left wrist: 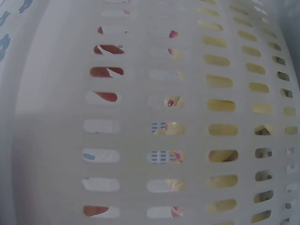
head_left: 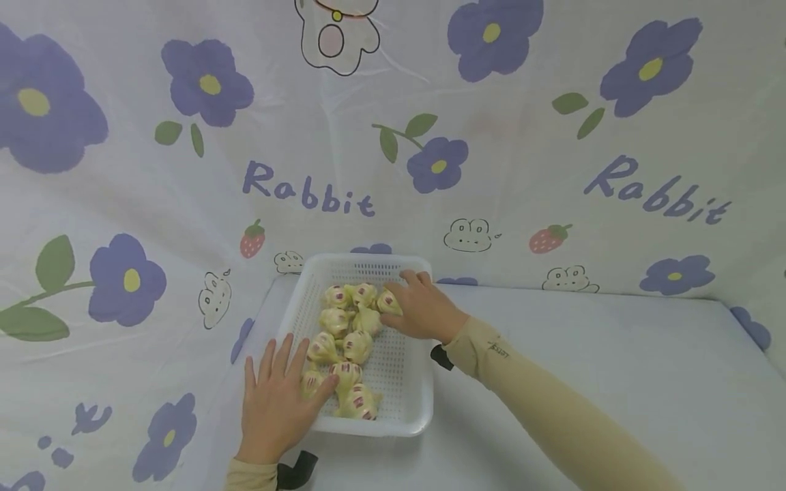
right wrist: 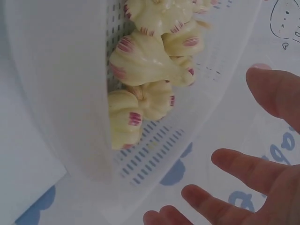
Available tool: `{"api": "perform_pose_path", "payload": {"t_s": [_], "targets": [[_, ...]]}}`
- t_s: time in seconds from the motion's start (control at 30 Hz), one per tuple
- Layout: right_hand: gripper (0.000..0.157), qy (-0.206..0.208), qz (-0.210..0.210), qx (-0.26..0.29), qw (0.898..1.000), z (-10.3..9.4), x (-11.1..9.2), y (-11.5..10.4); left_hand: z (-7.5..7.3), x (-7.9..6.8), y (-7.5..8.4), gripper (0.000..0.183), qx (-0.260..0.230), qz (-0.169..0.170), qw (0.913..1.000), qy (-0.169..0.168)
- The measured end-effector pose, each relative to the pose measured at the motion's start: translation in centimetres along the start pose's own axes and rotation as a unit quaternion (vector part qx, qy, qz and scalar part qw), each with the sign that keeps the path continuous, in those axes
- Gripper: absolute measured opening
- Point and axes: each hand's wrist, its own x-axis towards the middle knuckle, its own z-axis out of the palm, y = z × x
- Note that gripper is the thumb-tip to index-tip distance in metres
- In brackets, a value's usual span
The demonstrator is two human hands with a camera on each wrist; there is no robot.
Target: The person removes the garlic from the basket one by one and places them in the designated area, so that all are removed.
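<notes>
A white slotted plastic basket point(head_left: 413, 423) holds several pale garlic bulbs point(head_left: 357, 346) with purple-red streaks, mostly along its left and middle. My left hand point(head_left: 279, 402) is at the basket's left front side, fingers spread, its thumb reaching over the rim beside the front bulbs. In the left wrist view only the basket's wall point(left wrist: 51, 140) shows close up, with bulbs behind its slots; the hand is out of that view. Over the back right part of the basket is my right hand point(head_left: 424, 307), near a bulb point(head_left: 388, 301). The right wrist view shows its fingers point(right wrist: 243, 171) apart, holding nothing.
The basket stands on a white table point(head_left: 583, 368), close to a back sheet point(head_left: 516, 170) printed with flowers and "Rabbit". The same printed cloth hangs along the left. Black straps or bands point(head_left: 297, 470) show at both wrists.
</notes>
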Motion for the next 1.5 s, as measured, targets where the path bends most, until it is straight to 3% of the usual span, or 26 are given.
{"api": "perform_pose_path", "payload": {"t_s": [0.2,0.8,1.2,1.5], "targets": [[0.068,-0.035,0.059,0.020,0.997,0.4,1.5,-0.3,0.2,0.1,-0.1,0.088,0.004,0.002,1.0000,0.005],[0.076,-0.051,0.168,0.011,0.984,2.5,5.2,-0.9,0.1,-0.1,0.3,0.086,-0.005,0.005,0.9999,0.013],[0.064,-0.051,0.223,0.021,0.973,4.4,7.0,0.2,-0.1,-0.2,0.3,0.087,-0.002,0.001,0.9999,0.015],[0.058,-0.063,0.248,0.015,0.967,6.2,8.3,0.6,0.0,-0.1,0.4,0.088,-0.003,-0.009,0.9999,-0.003]]}}
